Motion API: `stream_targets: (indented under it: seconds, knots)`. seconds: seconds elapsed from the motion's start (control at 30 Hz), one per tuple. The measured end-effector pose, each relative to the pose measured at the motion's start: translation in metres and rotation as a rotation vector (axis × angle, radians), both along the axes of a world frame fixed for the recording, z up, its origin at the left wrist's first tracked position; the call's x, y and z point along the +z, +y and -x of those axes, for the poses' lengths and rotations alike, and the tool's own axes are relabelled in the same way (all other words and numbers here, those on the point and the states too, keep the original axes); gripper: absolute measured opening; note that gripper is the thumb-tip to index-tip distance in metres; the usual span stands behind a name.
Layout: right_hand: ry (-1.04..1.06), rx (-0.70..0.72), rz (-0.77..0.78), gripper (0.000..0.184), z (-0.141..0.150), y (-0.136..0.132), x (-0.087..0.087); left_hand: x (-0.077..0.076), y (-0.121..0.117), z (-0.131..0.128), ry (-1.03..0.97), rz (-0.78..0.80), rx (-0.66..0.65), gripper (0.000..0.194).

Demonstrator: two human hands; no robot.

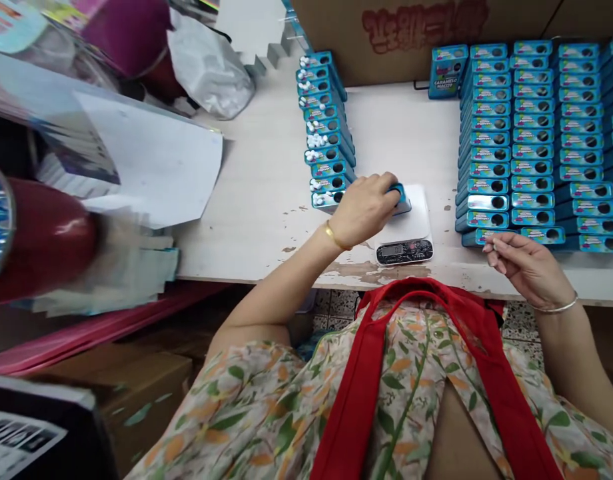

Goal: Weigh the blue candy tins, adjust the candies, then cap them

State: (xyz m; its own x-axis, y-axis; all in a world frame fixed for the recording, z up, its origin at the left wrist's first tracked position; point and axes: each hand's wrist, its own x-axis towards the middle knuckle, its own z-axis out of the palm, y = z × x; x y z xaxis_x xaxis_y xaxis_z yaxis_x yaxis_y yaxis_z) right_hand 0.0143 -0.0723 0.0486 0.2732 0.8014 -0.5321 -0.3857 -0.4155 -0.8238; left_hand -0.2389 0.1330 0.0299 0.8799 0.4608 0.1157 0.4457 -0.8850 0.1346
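My left hand (366, 208) is closed around a small blue candy tin (402, 202) over the white kitchen scale (417, 223). The hand hides most of that tin, so I cannot tell whether it rests on the plate. Numbers on the scale's display are too faint to read. My right hand (529, 263), thumb and fingers pinched together, holds what looks like a small white candy (495, 247). It is just in front of the nearest tins (542, 235) of the right-hand rows. Left of the scale runs a row of tins (331, 155) with white candies (317, 141) on several tops.
A large cardboard box (411, 40) stands along the back, with one tin (447, 70) lying near it. Several tight rows of tins (532, 137) fill the right side. At the left are a white plastic bag (209, 63), a sheet of paper (156, 153) and a red container (46, 233).
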Motion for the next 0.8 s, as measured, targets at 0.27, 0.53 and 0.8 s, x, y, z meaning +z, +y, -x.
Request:
stream_targets:
  seconds: [0.27,0.53,0.8]
  knots:
    - [0.048,0.071,0.001,0.022,0.009,0.006,-0.007,0.009,0.003,-0.012,0.043,0.054,-0.011,0.035]
    - [-0.023,0.237,0.042,0.024,0.022,0.03,-0.005,-0.001,-0.005,0.07,-0.418,0.147,0.358,0.03]
    - [-0.294,0.307,-0.105,0.016,0.032,0.051,0.0,-0.033,-0.028,0.086,-0.493,0.141,0.35,0.023]
